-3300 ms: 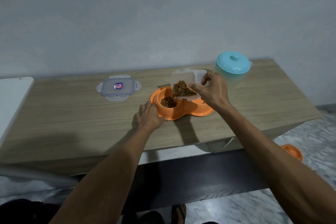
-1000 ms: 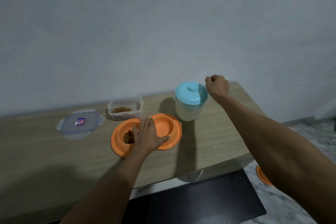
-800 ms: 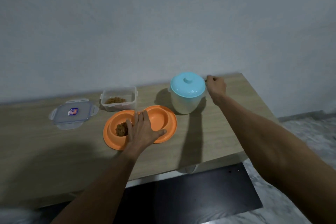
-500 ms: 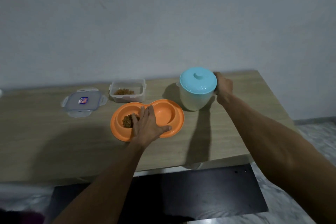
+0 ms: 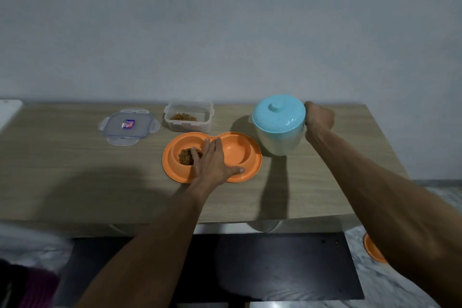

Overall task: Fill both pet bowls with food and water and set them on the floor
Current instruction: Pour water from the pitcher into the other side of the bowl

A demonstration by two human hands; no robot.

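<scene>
An orange double pet bowl (image 5: pixel 240 150) lies on the wooden table (image 5: pixel 75 182). Its left well holds brown kibble (image 5: pixel 186 156); its right well looks dry. My left hand (image 5: pixel 212 162) rests flat across the bowl's middle, fingers straight. To the right stands a pale jug with a teal lid (image 5: pixel 278 124). My right hand (image 5: pixel 318 117) is curled at the jug's right side, gripping its handle, which the hand hides. Another orange bowl (image 5: pixel 372 249) lies on the floor at the lower right, mostly hidden by my forearm.
A clear food container (image 5: pixel 188 119) with some kibble stands behind the bowl. Its lid (image 5: pixel 128 126) lies to the left. A grey wall runs right behind the table. A dark mat (image 5: pixel 275 270) covers the floor below the table edge.
The food container went from my right hand onto the table. My right hand then reached past the jug and closed on its handle. My left hand moved onto the bowl's middle.
</scene>
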